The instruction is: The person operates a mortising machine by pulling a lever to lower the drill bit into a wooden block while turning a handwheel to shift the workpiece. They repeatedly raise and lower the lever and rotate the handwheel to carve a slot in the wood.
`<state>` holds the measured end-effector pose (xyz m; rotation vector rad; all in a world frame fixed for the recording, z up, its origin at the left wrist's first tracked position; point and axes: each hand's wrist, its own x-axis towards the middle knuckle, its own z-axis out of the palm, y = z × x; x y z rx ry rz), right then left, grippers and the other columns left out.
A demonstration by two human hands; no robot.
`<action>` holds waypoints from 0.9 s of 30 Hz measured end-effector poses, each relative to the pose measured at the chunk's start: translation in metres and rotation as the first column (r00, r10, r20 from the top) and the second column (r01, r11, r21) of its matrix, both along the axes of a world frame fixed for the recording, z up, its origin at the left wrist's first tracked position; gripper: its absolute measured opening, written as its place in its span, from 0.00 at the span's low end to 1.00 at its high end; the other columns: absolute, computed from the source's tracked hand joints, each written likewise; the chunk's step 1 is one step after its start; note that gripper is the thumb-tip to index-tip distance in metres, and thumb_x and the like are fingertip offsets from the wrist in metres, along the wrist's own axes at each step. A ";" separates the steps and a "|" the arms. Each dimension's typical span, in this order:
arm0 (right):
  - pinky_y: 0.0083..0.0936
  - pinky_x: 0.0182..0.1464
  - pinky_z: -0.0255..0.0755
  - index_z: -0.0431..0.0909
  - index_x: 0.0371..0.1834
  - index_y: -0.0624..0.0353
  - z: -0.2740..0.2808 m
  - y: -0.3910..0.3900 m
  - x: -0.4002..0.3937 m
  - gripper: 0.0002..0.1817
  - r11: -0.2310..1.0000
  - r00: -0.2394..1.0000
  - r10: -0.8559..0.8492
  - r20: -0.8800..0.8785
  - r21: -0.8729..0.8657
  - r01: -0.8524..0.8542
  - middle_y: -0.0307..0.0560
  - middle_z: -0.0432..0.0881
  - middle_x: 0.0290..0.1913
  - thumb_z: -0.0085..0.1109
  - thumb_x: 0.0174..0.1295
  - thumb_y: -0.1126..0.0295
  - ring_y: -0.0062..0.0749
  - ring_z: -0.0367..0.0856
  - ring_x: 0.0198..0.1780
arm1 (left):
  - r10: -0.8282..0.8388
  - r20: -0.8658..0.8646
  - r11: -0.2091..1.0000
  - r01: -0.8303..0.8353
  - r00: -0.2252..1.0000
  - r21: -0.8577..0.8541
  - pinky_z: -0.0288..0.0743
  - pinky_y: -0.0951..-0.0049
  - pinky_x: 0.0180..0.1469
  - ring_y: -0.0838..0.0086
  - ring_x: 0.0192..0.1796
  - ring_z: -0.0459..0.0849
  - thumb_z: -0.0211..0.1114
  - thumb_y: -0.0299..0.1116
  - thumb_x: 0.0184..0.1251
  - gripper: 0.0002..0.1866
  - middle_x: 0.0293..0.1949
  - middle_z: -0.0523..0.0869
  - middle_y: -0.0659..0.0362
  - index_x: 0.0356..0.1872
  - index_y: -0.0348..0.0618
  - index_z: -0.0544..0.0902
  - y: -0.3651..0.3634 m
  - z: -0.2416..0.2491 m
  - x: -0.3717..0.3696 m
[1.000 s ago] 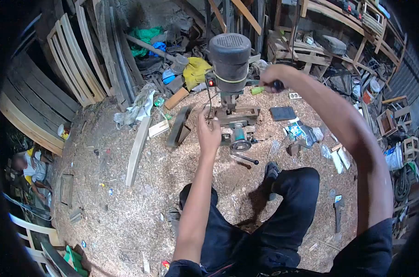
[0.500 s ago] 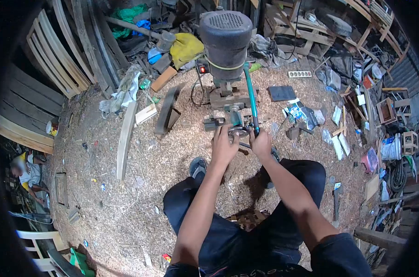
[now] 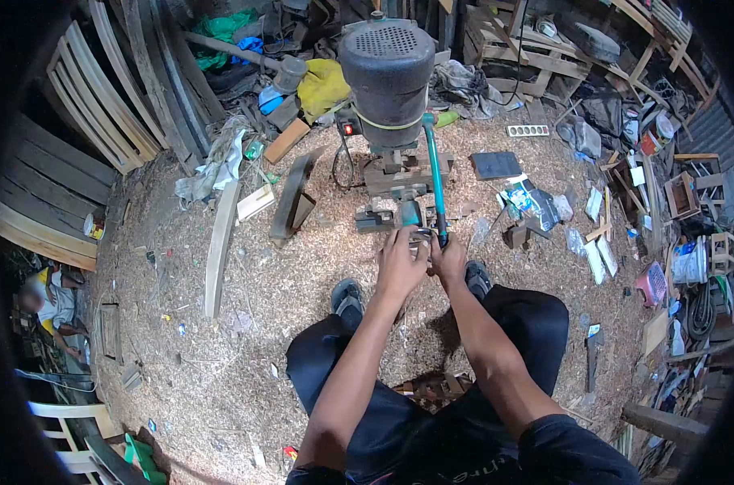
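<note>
In front of me stands a machine with a dark motor (image 3: 387, 81) under a perforated cap and a long teal lever (image 3: 435, 170). My right hand (image 3: 450, 259) is closed around the black lower end of that lever. Close beside it, my left hand (image 3: 403, 263) curls its fingers on a small handwheel (image 3: 421, 233), which they mostly hide. A teal machine part (image 3: 411, 213) shows just beyond my left fingers. Left of it sits a dark metal block (image 3: 375, 221). What lies under the motor is partly covered.
Wood shavings cover the floor. A lit red switch (image 3: 348, 129) sits beside the motor. Dark timber (image 3: 294, 198) and a pale board (image 3: 221, 250) lie left; a dark slab (image 3: 496, 165) and power strip (image 3: 527, 130) lie right. Another person (image 3: 56, 303) is at far left.
The motor appears slightly further left and higher in view. Both hands stay at the handwheel and lever; my left fingers now cover more of the wheel, and my right hand sits slightly lower left.
</note>
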<state>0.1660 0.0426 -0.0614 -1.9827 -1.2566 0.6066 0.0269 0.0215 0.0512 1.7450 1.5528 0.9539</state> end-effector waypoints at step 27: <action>0.39 0.45 0.74 0.79 0.42 0.64 0.221 0.001 0.031 0.11 0.629 0.909 0.261 0.326 0.657 -0.416 0.58 0.81 0.41 0.62 0.66 0.66 0.47 0.82 0.43 | 0.156 0.095 0.910 -0.181 0.983 0.372 0.71 0.58 0.63 0.53 0.57 0.80 0.61 0.27 0.63 0.18 0.52 0.81 0.45 0.55 0.35 0.76 0.024 0.085 -0.040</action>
